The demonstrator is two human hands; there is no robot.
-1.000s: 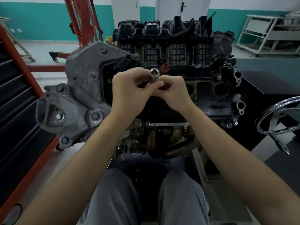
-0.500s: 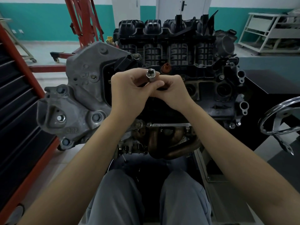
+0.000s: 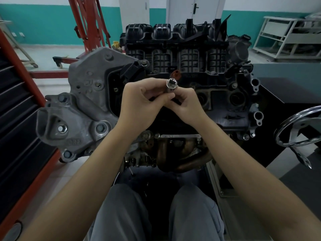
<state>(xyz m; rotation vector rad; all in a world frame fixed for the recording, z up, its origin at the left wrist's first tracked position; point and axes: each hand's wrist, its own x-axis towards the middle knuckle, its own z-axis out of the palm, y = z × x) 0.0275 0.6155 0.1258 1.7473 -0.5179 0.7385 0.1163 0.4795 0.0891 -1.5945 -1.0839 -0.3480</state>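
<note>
In the head view, both hands meet a little above the centre of the picture, in front of the engine [image 3: 191, 70]. Between them is a chrome socket [image 3: 171, 84]. It stands almost upright and leans slightly, with its open round end toward the camera. The left hand [image 3: 139, 105] comes in from 7 o'clock; its grip is pressed on the socket's barrel, with the thumb and curled fingers pinching it from the left. The right hand [image 3: 186, 106] comes in from 5 o'clock; its grip pinches the lower end of the socket from the right, where a dark piece shows that I cannot identify. The socket touches only the hands and is held apart from the engine.

Just behind the socket, toward 12 o'clock, a small orange-brown cap [image 3: 175, 73] sits on the engine. The black intake manifold [image 3: 173, 42] is at 12 o'clock. A grey cast bracket [image 3: 83, 105] is at 9 o'clock. The rusty exhaust manifold [image 3: 175, 152] is below the hands, toward 6 o'clock. A chrome handwheel [image 3: 295, 127] is at 3 o'clock. A red crane [image 3: 86, 23] stands at 11 o'clock.
</note>
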